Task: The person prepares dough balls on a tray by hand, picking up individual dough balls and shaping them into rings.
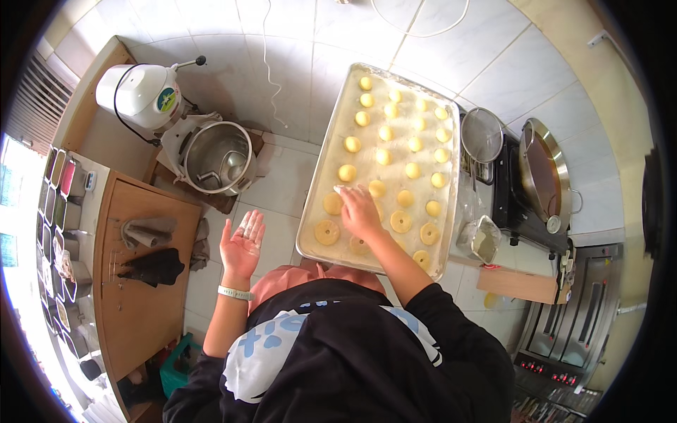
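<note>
A large metal baking tray [367, 162] holds rows of pale yellow dough balls [347, 173]. Along its near end lie flattened dough rounds [327, 233] with a small hole or dent in the middle. My right hand [361, 213] reaches over that end, its fingers bent together beside a flattened round [331, 204]; the fingertips look white, and whether anything is pinched there cannot be made out. The hand and forearm hide some pieces beneath. Left of the tray, my left hand [243, 243] is raised palm up, fingers apart, nothing in it, with white residue on the fingers.
A white stand mixer [130, 97] with a steel bowl [218, 158] stands at the left, above a wooden cabinet [151, 282]. Right of the tray are a strainer [482, 134], a black stove [518, 183] bearing a wide pan of brown liquid [541, 166], and a metal oven [571, 317].
</note>
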Tool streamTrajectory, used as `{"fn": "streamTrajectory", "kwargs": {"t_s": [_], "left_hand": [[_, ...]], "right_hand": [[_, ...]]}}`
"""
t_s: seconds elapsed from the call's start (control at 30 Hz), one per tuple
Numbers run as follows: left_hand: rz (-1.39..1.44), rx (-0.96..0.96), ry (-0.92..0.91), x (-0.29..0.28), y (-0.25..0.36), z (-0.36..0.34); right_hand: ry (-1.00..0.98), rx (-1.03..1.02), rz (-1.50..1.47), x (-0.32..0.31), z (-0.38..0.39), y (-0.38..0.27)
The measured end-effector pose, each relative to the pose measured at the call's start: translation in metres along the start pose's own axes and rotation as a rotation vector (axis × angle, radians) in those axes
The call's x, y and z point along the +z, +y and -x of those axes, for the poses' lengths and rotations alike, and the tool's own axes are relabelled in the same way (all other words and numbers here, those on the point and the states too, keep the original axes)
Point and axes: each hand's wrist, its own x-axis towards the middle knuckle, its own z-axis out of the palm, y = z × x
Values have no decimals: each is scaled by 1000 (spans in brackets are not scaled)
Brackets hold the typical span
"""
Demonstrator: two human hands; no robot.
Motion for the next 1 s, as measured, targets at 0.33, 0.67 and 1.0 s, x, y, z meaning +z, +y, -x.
{"fn": "streamTrajectory", "kwargs": {"t_s": [0.33, 0.67, 1.0], "left_hand": [[-47, -96, 10, 9, 2, -25], [-350, -252, 11, 22, -29, -31], [-843, -392, -68, 40, -101, -46]], "right_hand": [[8, 39, 190, -15, -1, -13], [-173, 47, 258, -11, 0, -29], [-37, 213, -129, -10, 9, -49]]}}
